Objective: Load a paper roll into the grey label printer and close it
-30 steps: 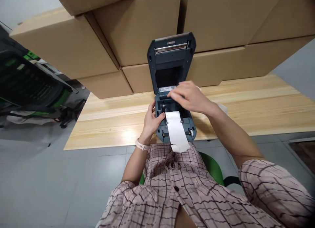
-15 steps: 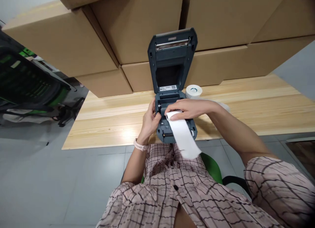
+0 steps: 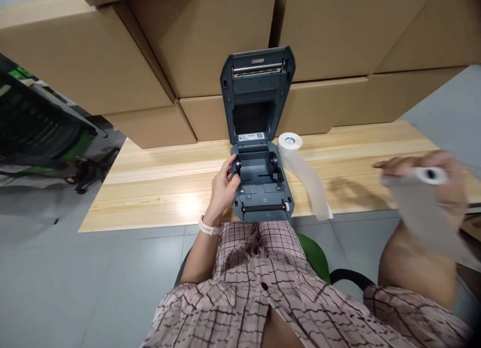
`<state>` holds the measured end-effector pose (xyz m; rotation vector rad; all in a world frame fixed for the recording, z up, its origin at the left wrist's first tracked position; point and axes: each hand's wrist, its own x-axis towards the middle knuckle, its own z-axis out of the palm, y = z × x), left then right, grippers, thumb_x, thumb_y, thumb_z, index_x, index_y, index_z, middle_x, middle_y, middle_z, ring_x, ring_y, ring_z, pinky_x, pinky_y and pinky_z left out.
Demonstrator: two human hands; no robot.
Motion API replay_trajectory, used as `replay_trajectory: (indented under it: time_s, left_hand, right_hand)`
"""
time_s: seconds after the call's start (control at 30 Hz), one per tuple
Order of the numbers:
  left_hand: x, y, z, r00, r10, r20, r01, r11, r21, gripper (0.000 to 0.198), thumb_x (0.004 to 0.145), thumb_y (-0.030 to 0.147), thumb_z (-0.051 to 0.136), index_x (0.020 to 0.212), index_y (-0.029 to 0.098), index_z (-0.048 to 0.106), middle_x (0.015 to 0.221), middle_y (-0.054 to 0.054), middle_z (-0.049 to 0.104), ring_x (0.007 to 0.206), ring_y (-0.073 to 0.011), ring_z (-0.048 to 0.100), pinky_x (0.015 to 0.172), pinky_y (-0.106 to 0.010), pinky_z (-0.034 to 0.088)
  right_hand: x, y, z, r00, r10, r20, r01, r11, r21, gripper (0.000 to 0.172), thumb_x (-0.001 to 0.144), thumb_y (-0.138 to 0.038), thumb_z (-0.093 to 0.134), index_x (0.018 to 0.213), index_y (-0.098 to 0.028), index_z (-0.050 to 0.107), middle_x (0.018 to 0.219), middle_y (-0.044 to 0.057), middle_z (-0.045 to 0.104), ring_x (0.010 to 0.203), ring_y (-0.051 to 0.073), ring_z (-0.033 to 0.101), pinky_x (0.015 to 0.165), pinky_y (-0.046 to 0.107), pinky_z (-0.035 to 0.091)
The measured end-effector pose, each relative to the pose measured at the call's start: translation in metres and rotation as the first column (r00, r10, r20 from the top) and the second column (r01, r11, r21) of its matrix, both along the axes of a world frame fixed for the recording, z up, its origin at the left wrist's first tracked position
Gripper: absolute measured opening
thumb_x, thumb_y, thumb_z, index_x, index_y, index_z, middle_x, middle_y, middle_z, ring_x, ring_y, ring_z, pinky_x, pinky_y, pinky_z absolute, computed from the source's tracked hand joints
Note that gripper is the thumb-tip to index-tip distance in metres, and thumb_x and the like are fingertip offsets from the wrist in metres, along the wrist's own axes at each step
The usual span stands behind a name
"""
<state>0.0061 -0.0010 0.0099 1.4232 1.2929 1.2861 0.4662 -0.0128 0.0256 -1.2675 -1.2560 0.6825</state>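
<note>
A dark grey label printer [image 3: 259, 190] stands at the table's front edge with its lid [image 3: 252, 95] tipped up. Its roll bay is bare between two black holders. My left hand [image 3: 223, 190] is closed on the printer's left side, fingers over the rim by the left roll holder. Out to the far right, above the table edge, my right hand [image 3: 451, 187] grips a small label roll [image 3: 417, 187]; a strip trails down from it, smeared by motion. A second label roll [image 3: 290, 141] lies behind the printer's right side, its loose strip [image 3: 310, 182] running to the table's front edge.
Several cardboard boxes [image 3: 210, 42] are stacked along the back of the wooden table [image 3: 158, 187]. A green chair [image 3: 313, 252] is under me. Off the left end stands a dark chair [image 3: 37, 127]; part of another person shows there.
My right hand has lifted the small label roll out of the printer and swung it far right. My left hand stays on the printer. The second roll's strip is now uncovered.
</note>
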Motion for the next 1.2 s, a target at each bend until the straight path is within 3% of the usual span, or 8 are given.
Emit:
replay_trajectory:
  time_s: [0.1, 0.2, 0.4, 0.57, 0.77, 0.93, 1.07, 1.2]
  left_hand:
    - [0.0, 0.001, -0.001, 1.0, 0.007, 0.011, -0.007, 1.0, 0.009, 0.061, 0.087, 0.02, 0.058, 0.148, 0.026, 0.061, 0.143, -0.012, 0.072, 0.123, -0.0263, 0.071, 0.109, -0.05, 0.057]
    - [0.0, 0.001, -0.002, 1.0, -0.001, 0.026, 0.001, 1.0, 0.023, 0.061, 0.087, 0.021, 0.059, 0.148, 0.025, 0.061, 0.142, -0.012, 0.072, 0.126, -0.0264, 0.07, 0.111, -0.05, 0.055]
    - [-0.001, 0.001, -0.003, 0.999, 0.006, 0.038, -0.006, 1.0, 0.008, 0.061, 0.086, 0.023, 0.063, 0.147, 0.025, 0.063, 0.141, -0.012, 0.072, 0.124, -0.0263, 0.07, 0.112, -0.05, 0.055]
    - [-0.001, 0.002, -0.006, 0.999, 0.007, 0.045, -0.008, 1.0, 0.026, 0.059, 0.087, 0.023, 0.064, 0.146, 0.027, 0.063, 0.141, -0.012, 0.072, 0.122, -0.0258, 0.071, 0.11, -0.05, 0.057]
    - [-0.001, 0.001, -0.003, 0.999, -0.006, 0.037, 0.005, 1.0, 0.023, 0.058, 0.09, 0.023, 0.063, 0.148, 0.026, 0.061, 0.15, -0.013, 0.068, 0.132, -0.0289, 0.068, 0.116, -0.054, 0.053]
    - [-0.006, 0.001, -0.002, 0.994, -0.104, 0.034, 0.102, 0.992, 0.074, 0.071, 0.094, 0.028, 0.068, 0.161, 0.035, 0.046, 0.165, -0.009, 0.056, 0.153, -0.0301, 0.054, 0.128, -0.057, 0.043]
    - [-0.007, 0.004, -0.007, 0.994, -0.101, 0.035, 0.099, 0.994, 0.053, 0.079, 0.093, 0.028, 0.067, 0.166, 0.036, 0.037, 0.166, -0.009, 0.055, 0.15, -0.0296, 0.057, 0.128, -0.06, 0.043]
    - [-0.005, 0.004, -0.009, 0.994, -0.098, 0.052, 0.095, 0.994, 0.043, 0.081, 0.091, 0.024, 0.063, 0.167, 0.035, 0.036, 0.169, -0.009, 0.051, 0.153, -0.0281, 0.055, 0.129, -0.058, 0.042]
  right_hand:
    - [-0.031, 0.009, -0.017, 0.958, 0.233, -0.169, -0.269, 0.934, -0.235, 0.047, 0.061, -0.044, 0.101, 0.094, -0.038, 0.066, 0.103, 0.012, 0.081, 0.093, 0.034, 0.077, 0.075, 0.053, 0.058]
    - [-0.062, 0.032, -0.033, 0.907, 0.319, -0.275, -0.395, 0.87, -0.295, 0.051, 0.067, -0.037, 0.098, 0.105, -0.037, 0.065, 0.112, 0.009, 0.082, 0.105, 0.031, 0.078, 0.078, 0.047, 0.063]
    - [-0.095, 0.071, -0.042, 0.859, 0.418, -0.295, -0.498, 0.814, -0.298, 0.067, 0.061, -0.044, 0.101, 0.114, -0.032, 0.064, 0.126, 0.009, 0.081, 0.132, 0.034, 0.07, 0.098, 0.053, 0.065]
    - [-0.1, 0.078, -0.038, 0.831, 0.474, -0.29, -0.551, 0.772, -0.317, 0.064, 0.059, -0.045, 0.102, 0.113, -0.029, 0.071, 0.134, 0.01, 0.078, 0.131, 0.032, 0.07, 0.108, 0.052, 0.061]
    - [-0.086, 0.079, -0.028, 0.82, 0.495, -0.288, -0.566, 0.777, -0.274, 0.059, 0.075, -0.047, 0.093, 0.128, -0.034, 0.071, 0.155, 0.009, 0.065, 0.145, 0.033, 0.061, 0.111, 0.054, 0.059]
    - [-0.09, 0.118, -0.009, 0.835, 0.548, -0.048, -0.535, 0.789, -0.303, 0.081, 0.064, -0.042, 0.099, 0.138, -0.036, 0.066, 0.159, 0.009, 0.061, 0.152, 0.035, 0.054, 0.123, 0.063, 0.048]
    - [-0.114, 0.152, 0.002, 0.717, 0.688, 0.112, -0.602, 0.692, -0.399, 0.085, 0.057, -0.035, 0.1, 0.135, -0.028, 0.068, 0.143, 0.011, 0.073, 0.134, 0.036, 0.067, 0.117, 0.062, 0.052]
    - [-0.133, 0.165, 0.005, 0.729, 0.673, 0.125, -0.56, 0.691, -0.457, 0.068, 0.052, -0.03, 0.096, 0.116, -0.024, 0.073, 0.108, 0.006, 0.081, 0.098, 0.03, 0.075, 0.093, 0.05, 0.065]
